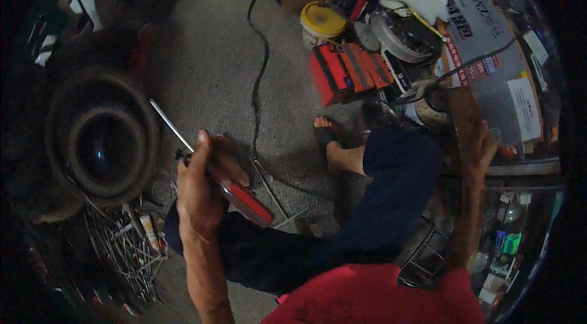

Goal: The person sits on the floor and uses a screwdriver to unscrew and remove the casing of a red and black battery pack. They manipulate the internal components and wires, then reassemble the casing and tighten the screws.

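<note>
My left hand (199, 192) is closed around a screwdriver with a thin bright shaft (171, 125) and a red handle (247, 201). The shaft points up and left, toward a round black tyre-like ring (110, 134); the handle sticks out toward my knees. A small dark piece (179, 154) shows by the fingers, too small to name. Over on the right, my right hand (480, 149) is at a brown board or cardboard flap (466, 110), beside a large printed carton (495, 91). Its fingers are dim and blurred, so their grip is unclear.
A black cable (260, 61) winds across the concrete floor (208, 48). Ahead are a red toolbox (348, 73) and a yellow-lidded bucket (323, 21). Thin metal rods (128, 250) lie at lower left. A metal T-shaped tool (275, 198) rests between my legs. Bottles (510, 211) stand at right.
</note>
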A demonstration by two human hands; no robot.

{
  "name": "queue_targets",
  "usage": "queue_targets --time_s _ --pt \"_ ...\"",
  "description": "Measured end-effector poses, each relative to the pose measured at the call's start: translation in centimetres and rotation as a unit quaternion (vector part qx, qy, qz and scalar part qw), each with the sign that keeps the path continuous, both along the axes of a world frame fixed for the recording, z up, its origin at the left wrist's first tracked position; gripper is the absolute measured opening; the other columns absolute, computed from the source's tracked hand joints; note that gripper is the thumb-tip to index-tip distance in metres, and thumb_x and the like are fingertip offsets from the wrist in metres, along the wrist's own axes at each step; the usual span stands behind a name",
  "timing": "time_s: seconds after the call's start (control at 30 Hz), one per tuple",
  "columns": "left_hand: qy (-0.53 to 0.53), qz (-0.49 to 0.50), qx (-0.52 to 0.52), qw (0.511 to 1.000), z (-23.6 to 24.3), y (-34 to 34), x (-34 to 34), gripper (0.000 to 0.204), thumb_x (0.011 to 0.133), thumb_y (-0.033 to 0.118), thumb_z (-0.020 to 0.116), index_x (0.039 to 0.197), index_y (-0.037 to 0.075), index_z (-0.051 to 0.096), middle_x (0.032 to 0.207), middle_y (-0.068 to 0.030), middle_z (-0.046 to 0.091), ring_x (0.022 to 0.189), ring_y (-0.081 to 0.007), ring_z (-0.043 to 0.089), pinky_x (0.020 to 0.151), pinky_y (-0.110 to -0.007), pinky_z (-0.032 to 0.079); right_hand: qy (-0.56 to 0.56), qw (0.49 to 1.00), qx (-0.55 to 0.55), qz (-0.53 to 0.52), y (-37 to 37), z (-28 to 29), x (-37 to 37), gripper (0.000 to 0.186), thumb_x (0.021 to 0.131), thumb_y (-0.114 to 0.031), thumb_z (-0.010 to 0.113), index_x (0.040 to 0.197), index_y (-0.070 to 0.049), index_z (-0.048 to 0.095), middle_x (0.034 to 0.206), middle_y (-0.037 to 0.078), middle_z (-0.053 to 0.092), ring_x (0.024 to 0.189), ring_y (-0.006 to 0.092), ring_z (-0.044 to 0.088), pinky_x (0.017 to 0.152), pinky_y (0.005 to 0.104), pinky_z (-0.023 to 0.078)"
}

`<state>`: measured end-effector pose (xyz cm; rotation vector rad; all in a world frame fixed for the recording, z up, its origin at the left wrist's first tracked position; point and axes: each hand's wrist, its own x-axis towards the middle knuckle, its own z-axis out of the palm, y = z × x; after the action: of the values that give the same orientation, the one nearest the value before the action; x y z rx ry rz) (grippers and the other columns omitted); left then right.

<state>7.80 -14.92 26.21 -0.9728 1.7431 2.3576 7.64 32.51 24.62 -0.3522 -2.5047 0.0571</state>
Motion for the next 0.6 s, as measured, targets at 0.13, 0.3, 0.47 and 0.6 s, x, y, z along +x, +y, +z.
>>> queue_targets --time_s 0.13,0.3,0.47,0.6 --pt "0.086 -0.082 0.172 0.978 -1.6 2.1 -0.7 0.037 0.095 0.04 0.055 0.085 0.005 0.06 0.063 -0.0029 0.055 0.052 -0.0128 0.051 0.048 -0.027 0.04 0.003 0.926 -0.365 0.1 -13.2 5.2 -2.1 0.034 0.097 -0.032 0.05 0.082 -0.005 0.064 0.068 -0.001 0.057 0.063 0.0137 0.053 0.055 0.0336 0.041" --pt "0.119 -0.17 0.356 0.911 0.3 4.7 -1.2 0.029 0.096 0.037 0.053 0.09 0.009 0.057 0.058 -0.0015 0.047 0.047 -0.0135 0.044 0.047 -0.027 0.037 -0.132 0.737 -0.614 0.249 -24.8 3.5 -4.4 0.032 0.091 -0.033 0.063 0.093 -0.002 0.065 0.08 0.002 0.063 0.074 0.0105 0.056 0.067 0.0294 0.046" --pt "0.127 -0.092 0.366 0.917 1.5 6.0 -2.6 0.032 0.096 0.036 0.053 0.096 0.004 0.057 0.05 0.0009 0.041 0.041 -0.0106 0.035 0.041 -0.025 0.03 -0.276 0.707 -0.613 0.221 -28.8 -2.5 0.3 0.039 0.098 -0.034 0.05 0.09 0.003 0.061 0.069 0.01 0.059 0.062 0.0119 0.05 0.057 0.0339 0.041" --pt "0.12 -0.097 0.363 0.919 1.3 5.9 -3.2 0.021 0.092 0.027 0.06 0.092 0.006 0.057 0.052 0.0009 0.041 0.045 -0.0113 0.04 0.042 -0.026 0.031 -0.25 0.686 -0.649 0.214 -29.2 -3.9 2.6 0.04 0.099 -0.035 0.049 0.091 0.002 0.062 0.073 0.01 0.063 0.065 0.0117 0.055 0.058 0.0297 0.044"
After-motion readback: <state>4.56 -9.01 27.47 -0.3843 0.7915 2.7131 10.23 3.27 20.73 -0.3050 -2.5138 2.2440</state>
